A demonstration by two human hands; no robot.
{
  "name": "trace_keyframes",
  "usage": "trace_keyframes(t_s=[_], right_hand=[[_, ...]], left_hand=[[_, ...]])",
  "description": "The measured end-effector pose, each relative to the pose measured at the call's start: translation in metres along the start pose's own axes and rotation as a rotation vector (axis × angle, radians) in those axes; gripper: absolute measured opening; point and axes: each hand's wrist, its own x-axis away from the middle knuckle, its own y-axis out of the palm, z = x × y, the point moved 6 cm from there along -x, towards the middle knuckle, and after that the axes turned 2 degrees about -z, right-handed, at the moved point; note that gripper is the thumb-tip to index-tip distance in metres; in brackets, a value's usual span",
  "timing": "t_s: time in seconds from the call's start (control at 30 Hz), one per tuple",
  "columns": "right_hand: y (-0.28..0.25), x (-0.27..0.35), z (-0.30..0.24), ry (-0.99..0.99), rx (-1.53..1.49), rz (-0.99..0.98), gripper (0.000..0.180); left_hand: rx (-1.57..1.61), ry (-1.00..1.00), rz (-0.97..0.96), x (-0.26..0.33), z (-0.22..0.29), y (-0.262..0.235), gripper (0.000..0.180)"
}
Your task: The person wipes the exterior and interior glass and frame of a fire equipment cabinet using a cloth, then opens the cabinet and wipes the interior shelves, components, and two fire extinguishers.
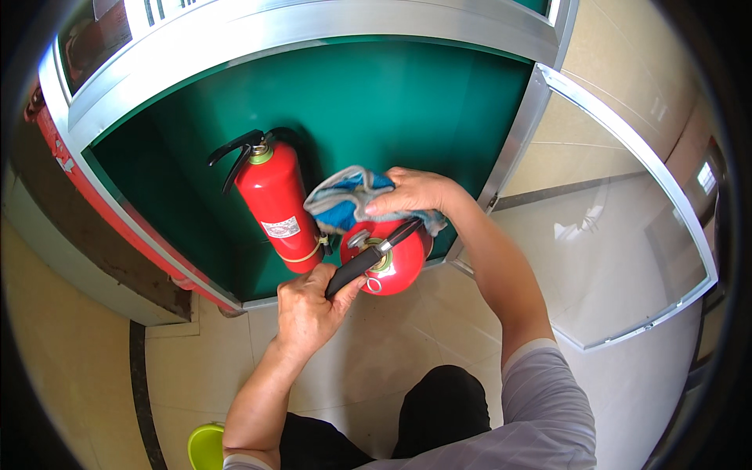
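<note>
A red fire extinguisher (403, 270) stands upright at the front of the green-backed cabinet, seen from above. My left hand (309, 308) is closed round the black handle (356, 270) on its top, with a metal pin ring beside the thumb. In my right hand (419, 194) is a bunched blue and grey cloth (348, 200), pressed against the far side of the extinguisher's top. A second red fire extinguisher (278, 200) with a white label stands inside the cabinet to the left, its black hose hanging beside it, and neither hand touches it.
The cabinet's silver metal frame (313, 35) arches across the top. A glass door (627, 235) with a metal rim stands swung out on the right. Pale floor tiles (376, 352) lie in front. At the lower left shows a lime-green container (206, 446), close to my left forearm.
</note>
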Motion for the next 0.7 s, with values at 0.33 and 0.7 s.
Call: trace_keyframes(t_s=[0.33,0.7], right_hand=[[0.066,-0.065,0.154,0.246,-0.762,0.259,0.037],[0.102,-0.011,0.161,0.245,-1.685,1.078,0.032]], left_hand=[[0.016,-0.039,0.008,0.001,-0.013,-0.002,0.033],[0.001,-0.221,0.112,0.0,-0.034,-0.013,0.035]])
